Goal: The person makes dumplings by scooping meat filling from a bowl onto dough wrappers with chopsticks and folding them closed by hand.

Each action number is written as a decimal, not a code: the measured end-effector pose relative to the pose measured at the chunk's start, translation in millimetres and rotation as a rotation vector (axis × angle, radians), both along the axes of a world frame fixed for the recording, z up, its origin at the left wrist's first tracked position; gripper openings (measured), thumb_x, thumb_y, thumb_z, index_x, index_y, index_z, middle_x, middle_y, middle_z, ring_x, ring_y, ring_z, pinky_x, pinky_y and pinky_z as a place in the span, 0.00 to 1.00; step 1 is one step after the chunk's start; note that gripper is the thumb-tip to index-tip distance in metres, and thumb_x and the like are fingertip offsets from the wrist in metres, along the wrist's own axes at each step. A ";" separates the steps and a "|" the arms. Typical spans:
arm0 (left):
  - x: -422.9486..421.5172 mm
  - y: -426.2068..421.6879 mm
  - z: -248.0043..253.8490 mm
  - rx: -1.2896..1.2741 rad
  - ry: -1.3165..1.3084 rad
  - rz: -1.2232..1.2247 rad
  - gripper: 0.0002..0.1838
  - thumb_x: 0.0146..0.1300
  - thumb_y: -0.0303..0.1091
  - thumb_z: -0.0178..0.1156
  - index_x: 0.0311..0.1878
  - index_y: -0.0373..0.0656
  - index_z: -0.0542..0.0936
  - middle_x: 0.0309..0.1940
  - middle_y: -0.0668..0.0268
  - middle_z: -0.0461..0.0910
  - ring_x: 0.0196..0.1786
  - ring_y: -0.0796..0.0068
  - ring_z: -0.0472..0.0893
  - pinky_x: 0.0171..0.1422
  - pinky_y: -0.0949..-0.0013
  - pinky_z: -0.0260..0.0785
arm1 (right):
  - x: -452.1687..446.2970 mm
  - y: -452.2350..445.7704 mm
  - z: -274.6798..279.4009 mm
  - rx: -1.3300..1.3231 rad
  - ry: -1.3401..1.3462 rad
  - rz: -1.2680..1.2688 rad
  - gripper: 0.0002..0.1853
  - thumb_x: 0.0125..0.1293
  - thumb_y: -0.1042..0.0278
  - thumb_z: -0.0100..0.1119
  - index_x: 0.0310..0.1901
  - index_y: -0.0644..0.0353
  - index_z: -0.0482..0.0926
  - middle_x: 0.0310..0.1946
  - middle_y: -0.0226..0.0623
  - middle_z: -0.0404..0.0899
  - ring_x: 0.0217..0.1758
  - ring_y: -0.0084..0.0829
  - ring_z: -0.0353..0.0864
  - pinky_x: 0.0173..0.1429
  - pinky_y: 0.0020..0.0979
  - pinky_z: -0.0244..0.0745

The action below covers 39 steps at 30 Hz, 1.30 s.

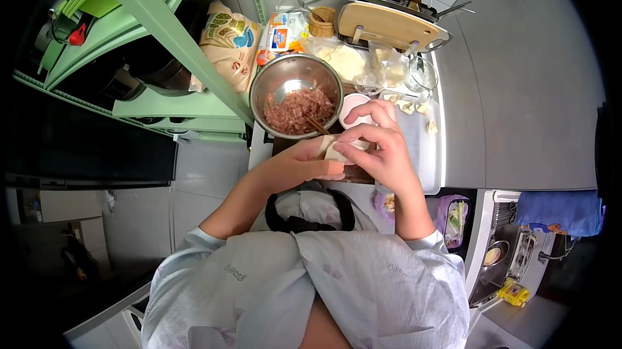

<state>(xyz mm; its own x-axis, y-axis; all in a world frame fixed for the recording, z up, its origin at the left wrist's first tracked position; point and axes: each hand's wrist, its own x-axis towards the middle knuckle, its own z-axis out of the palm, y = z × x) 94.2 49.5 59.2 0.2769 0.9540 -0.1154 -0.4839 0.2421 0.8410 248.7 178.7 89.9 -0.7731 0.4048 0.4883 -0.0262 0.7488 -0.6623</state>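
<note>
A pale, floury wrapper [332, 153] lies between my two hands, over the front of the worktop. My left hand [299, 164] supports it from the left with its fingers curled round. From the right, my right hand [382, 145] pinches the wrapper's edge between thumb and index finger, its other fingers raised. Whether filling sits inside is hidden. Just beyond stands a steel bowl [277, 76] of pink minced meat [298, 109], with chopsticks [318, 125] leaning out toward me. A small pinkish-white bowl [350, 104] is partly covered by my right hand.
On the right, a white tray [424, 161] carries several folded dumplings [414, 105]. Behind are bagged dough [340, 59], a glass bowl [421, 76], and a cutting board [389, 24] in a knife rack. A green shelf [214, 70] borders the left, near a large flour bag [228, 48].
</note>
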 end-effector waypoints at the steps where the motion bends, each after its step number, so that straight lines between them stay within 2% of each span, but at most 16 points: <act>1: -0.3 0.1 -1.0 0.030 0.019 -0.012 0.27 0.68 0.37 0.56 0.67 0.41 0.64 0.62 0.64 0.70 0.65 0.71 0.70 0.65 0.65 0.67 | -0.7 -1.0 -0.6 -0.006 0.005 0.004 0.07 0.45 0.73 0.72 0.28 0.55 0.84 0.39 0.29 0.76 0.51 0.37 0.68 0.60 0.38 0.61; 7: 1.7 -0.7 -0.7 -0.029 0.072 0.007 0.25 0.71 0.36 0.52 0.68 0.41 0.63 0.62 0.63 0.70 0.65 0.71 0.70 0.65 0.64 0.68 | -1.6 -1.4 -5.2 -0.008 -0.004 -0.005 0.06 0.48 0.70 0.71 0.30 0.55 0.84 0.40 0.30 0.75 0.50 0.38 0.68 0.57 0.36 0.63; 12: 5.9 0.5 2.6 -0.048 0.064 0.018 0.27 0.73 0.42 0.48 0.71 0.43 0.60 0.65 0.64 0.67 0.65 0.71 0.71 0.63 0.64 0.70 | -0.7 -4.9 -0.6 -0.090 -0.038 -0.013 0.12 0.49 0.70 0.70 0.38 0.55 0.84 0.42 0.33 0.75 0.50 0.37 0.70 0.58 0.35 0.63; 17: 4.6 1.8 13.6 -0.043 -0.001 -0.009 0.31 0.73 0.47 0.46 0.74 0.44 0.56 0.68 0.62 0.63 0.65 0.66 0.71 0.61 0.62 0.72 | 8.8 1.3 0.5 -0.386 0.066 -0.003 0.16 0.51 0.70 0.70 0.44 0.59 0.82 0.45 0.34 0.75 0.54 0.34 0.70 0.60 0.33 0.63; 19: 2.9 1.8 14.3 -0.001 0.021 0.008 0.32 0.73 0.47 0.46 0.74 0.43 0.54 0.69 0.60 0.61 0.66 0.62 0.70 0.59 0.58 0.73 | 13.7 4.4 -3.8 -0.470 0.029 0.096 0.14 0.53 0.72 0.69 0.43 0.60 0.82 0.45 0.33 0.75 0.53 0.31 0.71 0.58 0.31 0.65; 23: 1.0 5.3 15.9 -0.020 0.114 -0.069 0.32 0.73 0.46 0.46 0.75 0.43 0.53 0.69 0.59 0.61 0.64 0.63 0.72 0.58 0.58 0.73 | 14.9 -0.8 -21.7 -0.733 0.019 0.233 0.11 0.55 0.75 0.68 0.41 0.61 0.84 0.45 0.32 0.76 0.50 0.25 0.74 0.54 0.27 0.68; 25: 2.8 5.0 19.5 0.018 0.102 -0.049 0.32 0.73 0.45 0.45 0.74 0.43 0.53 0.69 0.58 0.61 0.62 0.65 0.73 0.58 0.59 0.74 | 12.9 -5.6 -18.7 -0.796 0.026 0.142 0.07 0.55 0.77 0.68 0.36 0.61 0.86 0.40 0.31 0.77 0.46 0.24 0.75 0.51 0.25 0.69; 27: 9.2 3.7 18.2 0.007 0.078 0.129 0.30 0.72 0.42 0.50 0.73 0.42 0.58 0.66 0.58 0.65 0.60 0.67 0.75 0.58 0.62 0.73 | 12.9 -5.4 -26.9 -0.830 0.062 0.117 0.06 0.53 0.77 0.69 0.35 0.61 0.86 0.37 0.31 0.78 0.44 0.24 0.75 0.51 0.25 0.69; 28: 11.0 3.7 16.7 0.002 0.065 0.218 0.29 0.71 0.40 0.52 0.72 0.42 0.60 0.64 0.59 0.67 0.59 0.69 0.75 0.58 0.63 0.73 | 13.0 -6.1 -27.7 -0.761 0.085 0.073 0.06 0.53 0.77 0.69 0.34 0.61 0.86 0.36 0.31 0.79 0.44 0.24 0.75 0.50 0.25 0.69; 31: 2.9 8.7 2.8 0.153 0.311 0.263 0.26 0.67 0.34 0.59 0.66 0.38 0.68 0.57 0.61 0.75 0.55 0.73 0.77 0.57 0.69 0.71 | 12.2 -9.3 -30.5 -0.595 0.150 -0.032 0.05 0.51 0.78 0.70 0.32 0.62 0.86 0.35 0.31 0.79 0.43 0.23 0.75 0.48 0.25 0.69; 32: 6.6 7.4 1.8 0.106 0.288 0.359 0.18 0.64 0.29 0.62 0.55 0.34 0.78 0.48 0.62 0.81 0.52 0.76 0.78 0.57 0.73 0.70 | 11.1 -10.4 -31.8 -0.564 0.172 -0.049 0.06 0.51 0.78 0.70 0.32 0.62 0.86 0.35 0.31 0.80 0.42 0.23 0.76 0.48 0.25 0.69; 35: 11.4 12.3 0.3 0.272 0.461 0.633 0.12 0.65 0.33 0.62 0.44 0.33 0.83 0.41 0.68 0.82 0.43 0.85 0.76 0.47 0.79 0.69 | 9.6 -15.9 -22.4 -0.619 0.157 -0.079 0.07 0.51 0.79 0.71 0.33 0.62 0.86 0.35 0.31 0.80 0.41 0.23 0.76 0.46 0.24 0.70; 39: 10.7 8.4 5.8 0.156 0.411 0.655 0.12 0.65 0.32 0.62 0.43 0.32 0.84 0.37 0.68 0.83 0.39 0.84 0.77 0.44 0.79 0.70 | 12.4 -16.6 -19.6 -0.791 0.172 -0.073 0.06 0.52 0.79 0.71 0.33 0.65 0.85 0.35 0.31 0.79 0.39 0.21 0.76 0.45 0.23 0.70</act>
<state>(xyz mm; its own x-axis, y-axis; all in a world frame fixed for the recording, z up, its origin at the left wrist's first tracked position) 105.0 57.9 64.9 -0.3827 0.9218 0.0616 -0.1299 -0.1197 0.9843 261.1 162.1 70.3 -0.6717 0.7262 0.1466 -0.1453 0.0648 -0.9873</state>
